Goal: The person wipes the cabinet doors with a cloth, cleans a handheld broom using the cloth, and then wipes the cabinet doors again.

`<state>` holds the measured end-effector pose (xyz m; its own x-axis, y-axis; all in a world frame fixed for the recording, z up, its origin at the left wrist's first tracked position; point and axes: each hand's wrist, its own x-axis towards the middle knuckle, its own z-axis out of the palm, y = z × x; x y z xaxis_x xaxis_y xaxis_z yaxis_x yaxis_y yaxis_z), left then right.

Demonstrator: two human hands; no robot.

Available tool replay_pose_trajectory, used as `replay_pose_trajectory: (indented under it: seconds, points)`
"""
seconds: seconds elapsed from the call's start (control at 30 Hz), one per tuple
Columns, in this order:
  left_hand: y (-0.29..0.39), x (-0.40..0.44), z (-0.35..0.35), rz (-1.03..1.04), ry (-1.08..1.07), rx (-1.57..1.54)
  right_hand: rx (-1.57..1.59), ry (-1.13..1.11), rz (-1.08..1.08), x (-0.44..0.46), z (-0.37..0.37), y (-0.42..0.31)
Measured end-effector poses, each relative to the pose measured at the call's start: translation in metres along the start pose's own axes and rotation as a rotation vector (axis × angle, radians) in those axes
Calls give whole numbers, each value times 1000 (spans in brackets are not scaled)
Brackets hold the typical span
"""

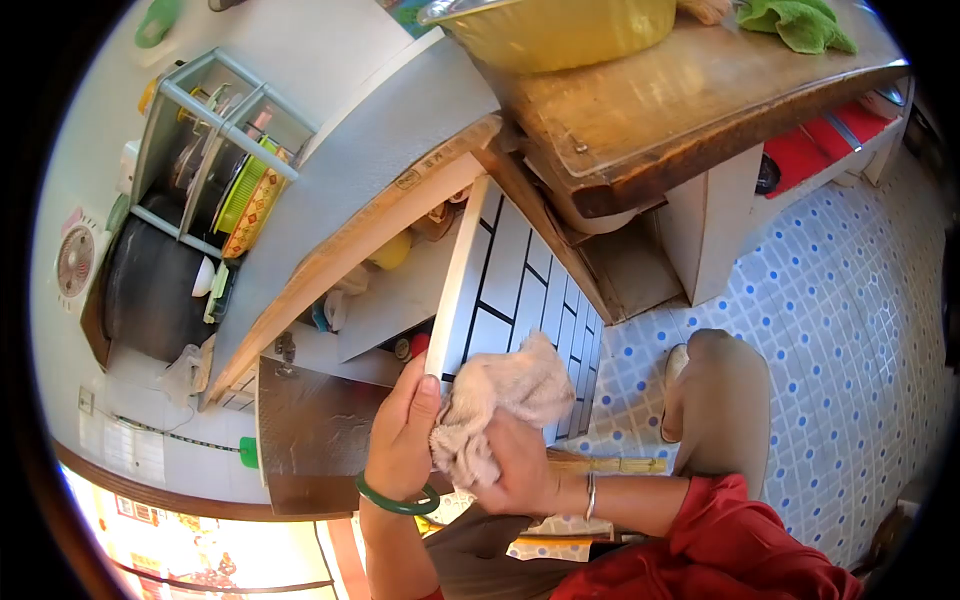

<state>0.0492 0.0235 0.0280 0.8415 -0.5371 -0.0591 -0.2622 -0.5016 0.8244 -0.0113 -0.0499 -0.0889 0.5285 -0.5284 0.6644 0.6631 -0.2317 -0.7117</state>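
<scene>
A white cabinet door (505, 275) with a black brick-line pattern stands swung out from the cabinet. My left hand (398, 440), with a green bangle at its wrist, grips the door's near edge. Its thumb lies along the edge, and the other fingers are partly hidden. My right hand (520, 468), with a silver bracelet, is closed on a crumpled beige cloth (515, 385). The cloth lies against the patterned face of the door, close to my left hand. Most fingers of the right hand are covered by the cloth.
Behind the door, the cabinet shelf (395, 300) holds several items. Above are a grey countertop (370, 150), a dish rack (215, 120) and a black pot (150, 290). A wooden table (640, 120) bears a yellow basin (560, 35) and a green cloth (800, 22). Blue-dotted tiles (820, 290) cover the floor.
</scene>
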Motion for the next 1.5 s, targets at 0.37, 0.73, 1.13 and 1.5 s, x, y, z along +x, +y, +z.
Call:
replay_pose_trajectory:
  seconds: [0.37, 0.73, 1.13, 1.5]
  points:
    - [-2, 4, -9, 1, 14, -31, 113, 724, 1301, -97, -40, 201]
    - [-15, 11, -14, 30, -24, 3, 68, 341, 597, -44, 15, 73]
    - [5, -3, 10, 59, -13, 48, -221, 467, 701, 10, -48, 230]
    - [5, 0, 8, 57, 38, 51, 348, 566, 1218, -183, -84, 321]
